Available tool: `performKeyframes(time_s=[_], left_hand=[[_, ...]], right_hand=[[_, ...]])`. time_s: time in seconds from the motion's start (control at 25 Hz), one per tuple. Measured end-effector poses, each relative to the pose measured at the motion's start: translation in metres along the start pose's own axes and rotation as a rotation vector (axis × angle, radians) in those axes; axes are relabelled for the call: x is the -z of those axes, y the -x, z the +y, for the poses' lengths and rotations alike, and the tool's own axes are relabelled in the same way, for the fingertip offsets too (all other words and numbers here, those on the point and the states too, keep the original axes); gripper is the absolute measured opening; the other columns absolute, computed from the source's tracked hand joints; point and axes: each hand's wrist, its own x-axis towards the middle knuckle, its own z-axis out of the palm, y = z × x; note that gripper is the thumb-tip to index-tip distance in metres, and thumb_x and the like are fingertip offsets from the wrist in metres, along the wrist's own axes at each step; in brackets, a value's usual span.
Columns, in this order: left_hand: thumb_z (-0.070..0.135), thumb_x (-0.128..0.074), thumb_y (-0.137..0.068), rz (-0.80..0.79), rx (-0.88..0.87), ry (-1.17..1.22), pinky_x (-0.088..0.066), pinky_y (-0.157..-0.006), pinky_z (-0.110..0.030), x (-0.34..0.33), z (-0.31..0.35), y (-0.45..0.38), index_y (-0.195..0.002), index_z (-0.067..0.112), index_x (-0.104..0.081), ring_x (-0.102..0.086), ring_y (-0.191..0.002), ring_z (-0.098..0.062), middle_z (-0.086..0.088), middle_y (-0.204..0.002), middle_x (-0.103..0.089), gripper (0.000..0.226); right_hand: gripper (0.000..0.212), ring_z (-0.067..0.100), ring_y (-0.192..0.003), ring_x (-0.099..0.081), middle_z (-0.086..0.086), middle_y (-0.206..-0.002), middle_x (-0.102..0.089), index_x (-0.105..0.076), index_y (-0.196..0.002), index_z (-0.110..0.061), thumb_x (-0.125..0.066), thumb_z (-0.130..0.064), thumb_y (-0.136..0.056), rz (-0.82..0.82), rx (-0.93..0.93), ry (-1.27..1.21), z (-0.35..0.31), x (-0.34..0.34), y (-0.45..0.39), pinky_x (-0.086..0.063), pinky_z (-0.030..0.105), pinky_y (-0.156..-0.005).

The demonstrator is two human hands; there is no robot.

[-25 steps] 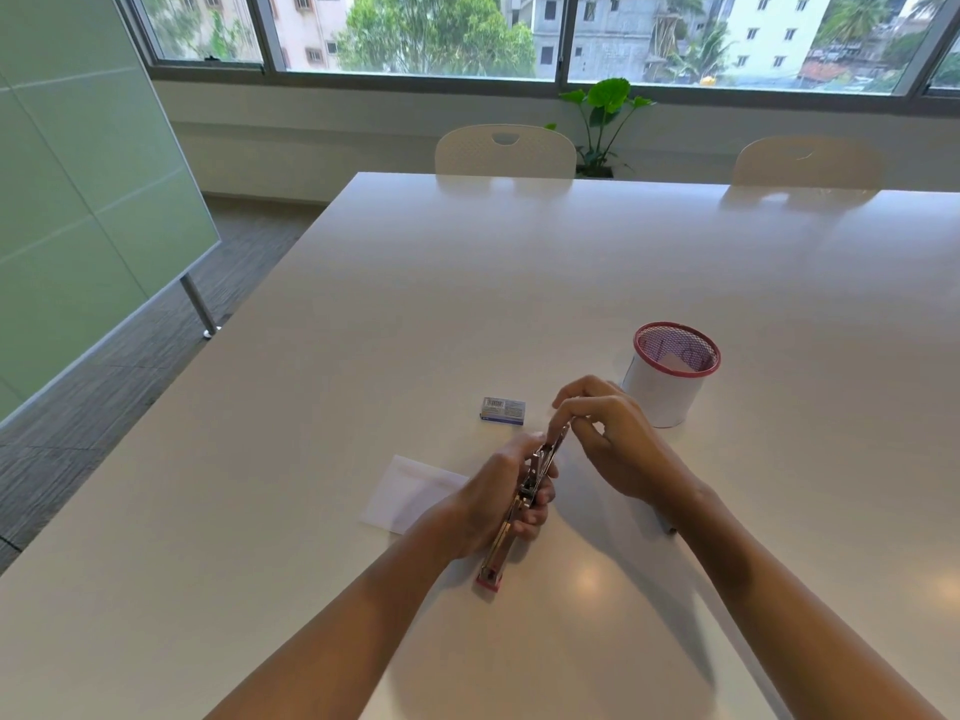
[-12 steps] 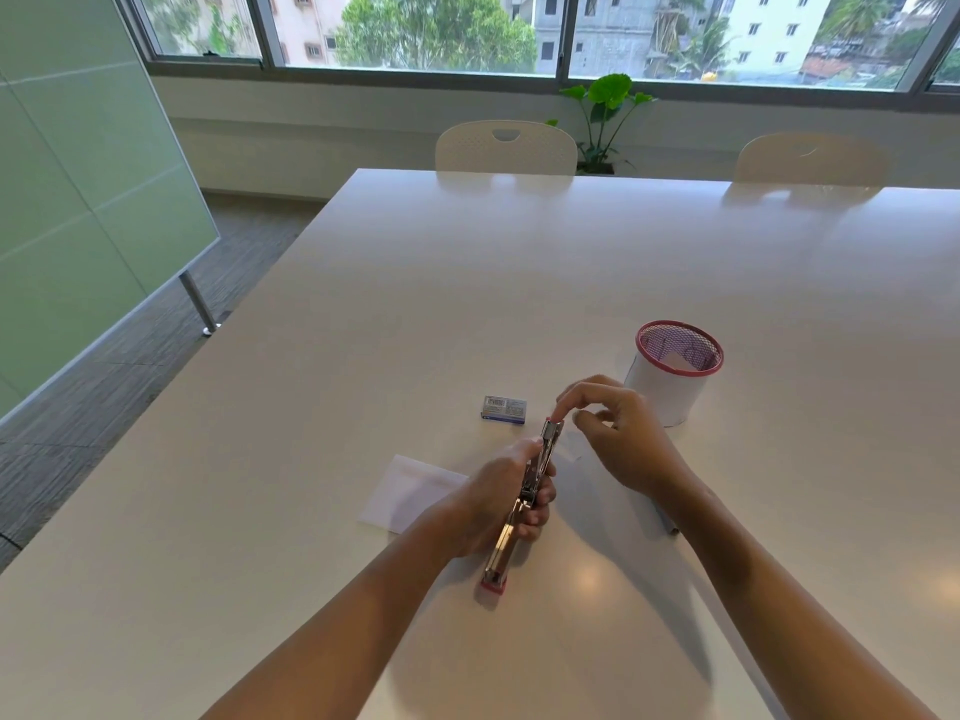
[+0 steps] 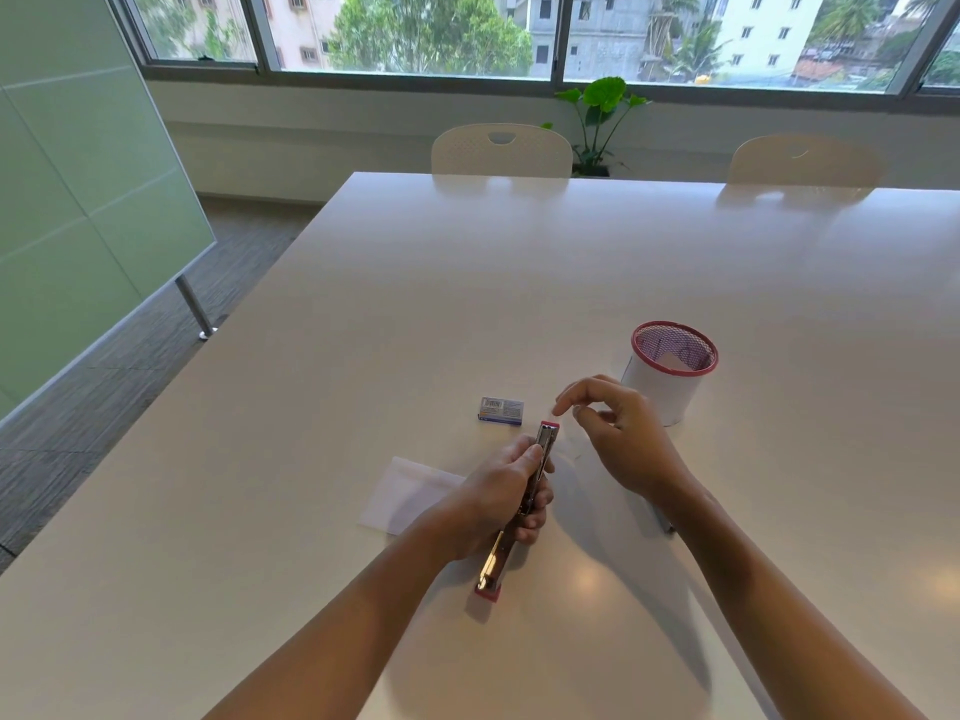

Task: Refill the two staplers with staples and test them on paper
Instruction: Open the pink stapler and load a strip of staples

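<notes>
My left hand (image 3: 506, 498) grips the middle of a metal stapler (image 3: 545, 441) with pink ends. The stapler is swung fully open in a long line, its near end (image 3: 488, 589) resting on the white table (image 3: 363, 330). My right hand (image 3: 621, 436) hovers just right of the stapler's far tip, fingers loosely curled, with nothing visible in them. A small blue staple box (image 3: 501, 411) lies just beyond the stapler. A white sheet of paper (image 3: 402, 491) lies left of my left hand. A small grey object (image 3: 664, 522) peeks out under my right wrist, mostly hidden.
A white pen cup with a pink mesh rim (image 3: 672, 379) stands right of my right hand. Two white chairs (image 3: 501, 150) stand at the table's far edge with a potted plant (image 3: 600, 116) behind. A green glass board (image 3: 78, 200) stands on the left.
My right hand let go of the stapler's far tip and drew back a little to the right. The stapler now lies straighter in my left hand.
</notes>
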Motion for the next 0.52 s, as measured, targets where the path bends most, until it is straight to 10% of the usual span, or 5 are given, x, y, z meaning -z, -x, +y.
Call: performKeyframes(time_s=[0.52], left_hand=[[0.031,-0.031,-0.108,0.066,-0.025,0.017,-0.031,-0.036,-0.018,-0.0006,-0.0011,0.0017,-0.102,0.009,-0.047,-0.038,-0.045,-0.011,-0.004,-0.062,-0.046,0.029]], right_hand=[[0.028,0.004,-0.098,-0.062,-0.015,-0.101,-0.067,-0.068,-0.085,-0.033,-0.052,-0.014,-0.098,-0.043,-0.037,-0.002,-0.0061,0.0004,0.0096,-0.051,0.023,-0.081]])
